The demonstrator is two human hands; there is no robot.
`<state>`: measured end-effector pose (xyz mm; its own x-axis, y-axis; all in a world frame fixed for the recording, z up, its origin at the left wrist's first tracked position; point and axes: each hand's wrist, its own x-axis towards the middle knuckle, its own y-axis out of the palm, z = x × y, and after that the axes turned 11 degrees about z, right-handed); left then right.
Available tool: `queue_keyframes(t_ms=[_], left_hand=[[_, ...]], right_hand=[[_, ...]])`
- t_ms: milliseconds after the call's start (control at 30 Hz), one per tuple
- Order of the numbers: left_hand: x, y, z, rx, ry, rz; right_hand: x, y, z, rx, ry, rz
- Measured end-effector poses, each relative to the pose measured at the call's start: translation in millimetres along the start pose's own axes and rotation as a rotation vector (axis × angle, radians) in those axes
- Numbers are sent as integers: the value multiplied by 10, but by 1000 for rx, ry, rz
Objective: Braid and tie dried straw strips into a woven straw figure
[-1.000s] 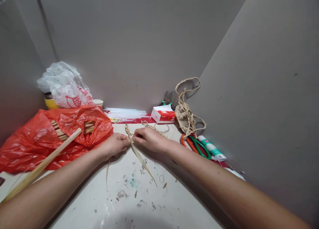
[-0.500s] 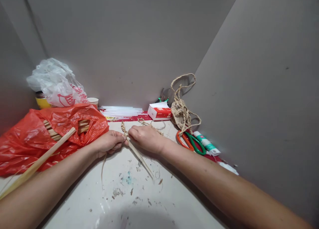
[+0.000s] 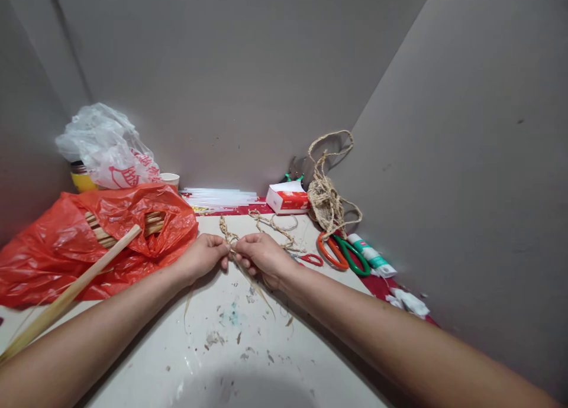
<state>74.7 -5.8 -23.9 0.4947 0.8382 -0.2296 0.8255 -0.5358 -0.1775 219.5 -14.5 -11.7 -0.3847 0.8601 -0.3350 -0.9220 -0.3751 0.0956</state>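
My left hand [image 3: 208, 255] and my right hand [image 3: 261, 257] meet over the pale table, both closed in a pinch on a short straw braid [image 3: 225, 229]. The braid's knotted end lies just beyond my fingertips. Loose straw strands [image 3: 257, 287] trail back toward me from below my right hand, and a thin one hangs beside my left wrist. Behind my right hand, a length of twisted straw cord [image 3: 270, 220] rests on the table. Small red-handled scissors [image 3: 312, 259] lie close to my right wrist, partly covered. My fingers hide the exact pinch point.
A red plastic bag [image 3: 48, 242] with straw bundles and a long straw bunch [image 3: 93, 274] lies left. At right are a straw cord coil [image 3: 326, 201], orange and green handles [image 3: 332, 254] and a tube [image 3: 368, 254]. A small red-and-white box [image 3: 287, 198] stands behind.
My right hand has turned from a knuckles-up position to a pinch, fingertips against my left ones. The red-handled scissors have come into sight. The view has shifted slightly.
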Motion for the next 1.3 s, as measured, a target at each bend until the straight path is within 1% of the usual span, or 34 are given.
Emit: queue_keyframes(t_ms=[67, 167, 233, 300, 400, 500, 567, 633, 733, 800, 867, 967, 1067, 1167, 1233, 1300], left_hand=[[-14, -14, -32, -70, -21, 48], [-27, -17, -71, -119, -48, 88], [-27, -8, -79, -115, -43, 91], [-18, -1, -68, -99, -34, 82], [7, -13, -33, -68, -57, 61], [23, -43, -14, -87, -85, 95], [19, -56, -23, -121, -79, 122], [9, -55, -42, -151, -69, 124], [-1, -39, -67, -209, -75, 96], [-2, -33, -72, -241, -84, 62], [0, -34, -73, -246, -89, 33], [-4, -35, -75, -243, -101, 18], [-8, -23, -67, -280, -106, -3], [-7, -2, -42, -289, -86, -23], [-6, 6, -29, -293, -84, -25], [-8, 3, -31, -326, -87, -12]], right_hand=[[-28, 7, 26, 43, -8, 1], [-28, 22, 42, 38, -4, -50], [-13, 29, 34, 37, -9, -78], [-3, 33, 15, 54, -10, -78], [-4, 43, -21, 112, 0, -86], [2, 56, -66, 93, -16, -114], [17, 59, -103, -16, -71, -125], [24, 53, -138, -198, -182, -151], [-20, 40, -169, -630, -340, -243], [-80, 40, -171, -971, -394, -304], [-138, 50, -167, -1269, -440, -317], [-182, 80, -167, -1560, -499, -313], [-195, 119, -173, -1722, -552, -304], [-239, 148, -157, -1808, -600, -266], [-291, 134, -119, -1802, -615, -216], [-337, 75, -60, -1711, -612, -162]])
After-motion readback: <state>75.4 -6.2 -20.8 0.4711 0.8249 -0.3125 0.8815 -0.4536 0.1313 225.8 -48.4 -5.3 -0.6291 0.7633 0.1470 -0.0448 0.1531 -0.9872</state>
